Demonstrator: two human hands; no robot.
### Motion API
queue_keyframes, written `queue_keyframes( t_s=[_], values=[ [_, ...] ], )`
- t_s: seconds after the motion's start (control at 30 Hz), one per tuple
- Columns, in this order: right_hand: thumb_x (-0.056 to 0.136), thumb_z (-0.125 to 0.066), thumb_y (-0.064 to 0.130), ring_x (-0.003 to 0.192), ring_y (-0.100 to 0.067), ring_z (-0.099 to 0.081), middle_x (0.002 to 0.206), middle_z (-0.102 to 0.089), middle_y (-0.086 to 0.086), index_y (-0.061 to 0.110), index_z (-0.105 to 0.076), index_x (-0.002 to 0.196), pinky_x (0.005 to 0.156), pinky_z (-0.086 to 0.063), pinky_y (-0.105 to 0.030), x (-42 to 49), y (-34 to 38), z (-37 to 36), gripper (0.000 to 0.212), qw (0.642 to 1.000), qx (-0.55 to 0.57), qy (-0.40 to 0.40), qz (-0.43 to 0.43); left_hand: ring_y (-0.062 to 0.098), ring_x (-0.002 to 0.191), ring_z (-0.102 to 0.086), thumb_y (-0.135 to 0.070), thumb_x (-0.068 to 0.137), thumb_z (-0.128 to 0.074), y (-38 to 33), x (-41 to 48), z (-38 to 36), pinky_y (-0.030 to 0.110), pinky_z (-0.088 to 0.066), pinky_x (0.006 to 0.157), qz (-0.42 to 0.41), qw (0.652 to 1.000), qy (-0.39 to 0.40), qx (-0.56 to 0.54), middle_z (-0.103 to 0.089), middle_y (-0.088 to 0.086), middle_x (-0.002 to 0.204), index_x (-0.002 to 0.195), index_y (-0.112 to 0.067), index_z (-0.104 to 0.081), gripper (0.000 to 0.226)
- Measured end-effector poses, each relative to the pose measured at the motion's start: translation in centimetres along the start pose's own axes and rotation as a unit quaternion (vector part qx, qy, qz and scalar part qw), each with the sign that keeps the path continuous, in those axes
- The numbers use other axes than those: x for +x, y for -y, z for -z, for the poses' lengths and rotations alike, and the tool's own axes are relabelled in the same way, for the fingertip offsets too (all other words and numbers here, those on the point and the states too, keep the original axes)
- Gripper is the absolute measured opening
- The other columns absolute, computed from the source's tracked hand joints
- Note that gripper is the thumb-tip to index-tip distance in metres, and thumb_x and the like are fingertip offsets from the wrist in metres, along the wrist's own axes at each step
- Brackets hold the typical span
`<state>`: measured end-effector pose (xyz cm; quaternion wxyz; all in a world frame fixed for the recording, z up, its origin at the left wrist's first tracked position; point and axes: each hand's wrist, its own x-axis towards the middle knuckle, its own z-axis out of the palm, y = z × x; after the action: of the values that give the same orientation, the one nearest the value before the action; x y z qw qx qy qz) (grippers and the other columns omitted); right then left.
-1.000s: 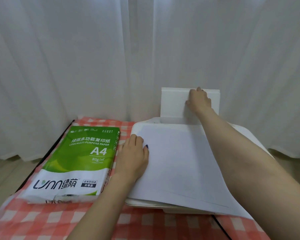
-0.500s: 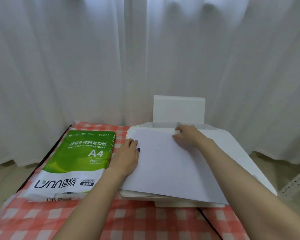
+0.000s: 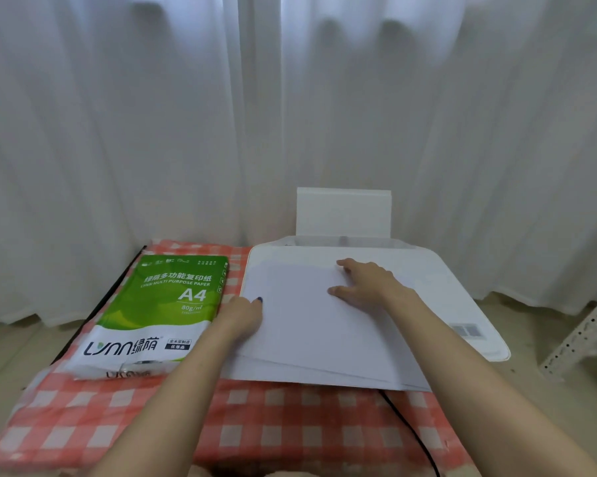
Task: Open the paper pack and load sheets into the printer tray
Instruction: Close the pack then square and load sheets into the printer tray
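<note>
A: State of the left hand?
B: At the left edge of the sheets. Thumb lies on top, dark-painted nail showing. The other fingers are out of sight past the edge. Cannot tell whether they curl under the paper or only rest against it.
A: And the right hand?
B: Palm down on the sheets, toward their far right part. Fingers spread and relaxed, flat on the paper, grasping nothing.
A: Where do the sheets lie?
B: Flat on top of the white printer, slightly skewed. Near edge hangs past the printer's front, over the checked tablecloth. A second edge shows beneath the top one: more than one sheet, loosely fanned. Far edge stops short of the printer tray.
A: Describe the tray.
B: White flap, upright at the printer's rear, against the white curtain. Apart from the sheets.
A: The pack?
B: The paper pack is green and white, marked A4, and lies flat on the tablecloth just left of the printer. Wrapper crumpled at the near end. Left forearm passes beside its near right corner.
A: Anything else?
B: A black cable runs from under the sheets' near edge across the cloth toward the person. A label sits on the printer's near right corner, print too blurred to read. A pale perforated metal bar stands at far right.
</note>
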<state>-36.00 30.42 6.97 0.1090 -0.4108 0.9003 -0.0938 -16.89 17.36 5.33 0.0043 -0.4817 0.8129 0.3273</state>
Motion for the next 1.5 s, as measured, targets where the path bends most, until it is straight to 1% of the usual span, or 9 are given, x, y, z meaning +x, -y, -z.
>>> queue_keyframes(
  t_s=[0.37, 0.5, 0.6, 0.73, 0.87, 1.07, 1.23, 1.33, 1.5],
  values=[
    [0.08, -0.059, 0.056, 0.135, -0.022, -0.037, 0.143, -0.047, 0.001, 0.03, -0.031, 0.143, 0.107, -0.027, -0.046, -2.9, 1.3, -0.3, 0.073, 1.0, 0.02, -0.002, -0.001, 0.033, 0.111, -0.059, -0.028, 0.09, -0.056, 1.4, -3.6, 3.2, 0.036, -0.048, 0.088, -0.029, 0.992, -0.032, 0.116, -0.062, 0.02, 0.119, 0.113, 0.006, -0.058, 0.041],
    [0.08, -0.058, 0.059, 0.139, -0.023, -0.029, 0.149, -0.039, 0.001, 0.023, -0.03, 0.144, 0.109, -0.024, -0.048, -3.4, 1.3, -0.8, 0.078, 0.998, 0.052, -0.016, -0.02, 0.036, 0.085, -0.061, -0.026, 0.086, -0.06, 2.3, -3.8, 3.8, 0.038, -0.047, 0.068, -0.063, 0.99, -0.126, 0.025, -0.065, 0.014, 0.084, 0.079, -0.001, -0.061, 0.026],
    [0.086, -0.053, 0.056, 0.141, -0.028, -0.028, 0.152, -0.034, -0.003, 0.016, -0.03, 0.146, 0.112, -0.025, -0.05, -3.8, -0.4, 0.1, 0.075, 0.989, 0.128, -0.057, -0.055, 0.018, 0.062, -0.048, -0.015, 0.086, -0.06, 2.8, -4.2, 3.9, 0.026, -0.032, 0.052, -0.124, 0.971, -0.162, -0.129, -0.051, -0.005, 0.057, 0.067, -0.012, -0.057, 0.019],
    [0.092, -0.046, 0.051, 0.136, -0.032, -0.036, 0.147, -0.041, -0.014, 0.003, -0.036, 0.141, 0.109, -0.029, -0.041, -5.3, -3.9, 1.7, 0.069, 0.969, 0.202, -0.083, -0.111, 0.024, 0.081, -0.066, -0.017, 0.081, -0.062, 5.4, -3.9, 3.8, 0.033, -0.049, 0.076, -0.129, 0.924, -0.145, -0.33, -0.072, -0.003, 0.079, 0.072, -0.024, -0.066, 0.012],
    [0.09, -0.046, 0.054, 0.093, -0.025, -0.054, 0.103, -0.057, -0.01, 0.008, -0.058, 0.097, 0.085, -0.038, -0.034, -6.1, -4.5, 2.4, 0.048, 0.92, 0.374, -0.048, -0.112, 0.018, 0.079, -0.066, -0.009, 0.086, -0.061, 4.4, -3.9, 4.5, 0.031, -0.05, 0.078, -0.166, 0.875, -0.151, -0.429, -0.071, -0.017, 0.071, 0.084, -0.019, -0.066, 0.012],
    [0.091, -0.059, 0.022, 0.085, -0.022, -0.063, 0.11, -0.065, -0.014, -0.001, -0.058, 0.118, 0.071, -0.05, -0.031, -6.2, -2.8, 4.0, 0.035, 0.814, 0.568, -0.109, -0.056, 0.013, 0.088, -0.061, -0.005, 0.092, -0.052, 1.2, -4.4, 5.6, 0.025, -0.047, 0.085, -0.212, 0.822, -0.163, -0.504, -0.065, 0.001, 0.095, 0.092, -0.012, -0.06, 0.011],
    [0.09, -0.06, 0.014, 0.079, -0.017, -0.064, 0.093, -0.067, -0.003, 0.007, -0.062, 0.107, 0.065, -0.051, -0.023, -6.9, -1.8, 6.0, 0.019, 0.791, 0.573, -0.213, 0.015, 0.005, 0.081, -0.063, -0.004, 0.095, -0.044, -0.8, -3.8, 5.5, 0.02, -0.05, 0.075, -0.231, 0.808, -0.135, -0.524, -0.063, -0.002, 0.094, 0.105, -0.011, -0.053, 0.015],
    [0.088, -0.062, 0.013, 0.073, -0.01, -0.064, 0.087, -0.067, 0.002, 0.014, -0.065, 0.092, 0.059, -0.052, -0.015, -8.0, -2.3, 5.5, 0.005, 0.781, 0.581, -0.226, 0.024, 0.019, 0.077, -0.057, -0.006, 0.09, -0.049, -1.1, -3.4, 4.4, 0.03, -0.046, 0.071, -0.191, 0.813, -0.133, -0.534, -0.059, 0.004, 0.087, 0.088, -0.015, -0.053, 0.01],
    [0.077, -0.073, 0.005, 0.066, -0.001, -0.069, 0.087, -0.071, 0.003, 0.017, -0.068, 0.088, 0.057, -0.051, -0.011, -9.1, -4.1, 4.1, 0.017, 0.788, 0.579, -0.207, 0.034, 0.014, 0.069, -0.057, -0.014, 0.08, -0.062, -0.8, -3.7, 2.9, 0.02, -0.046, 0.056, -0.184, 0.834, -0.138, -0.501, -0.062, -0.002, 0.08, 0.096, -0.013, -0.058, 0.017]
  ],
)
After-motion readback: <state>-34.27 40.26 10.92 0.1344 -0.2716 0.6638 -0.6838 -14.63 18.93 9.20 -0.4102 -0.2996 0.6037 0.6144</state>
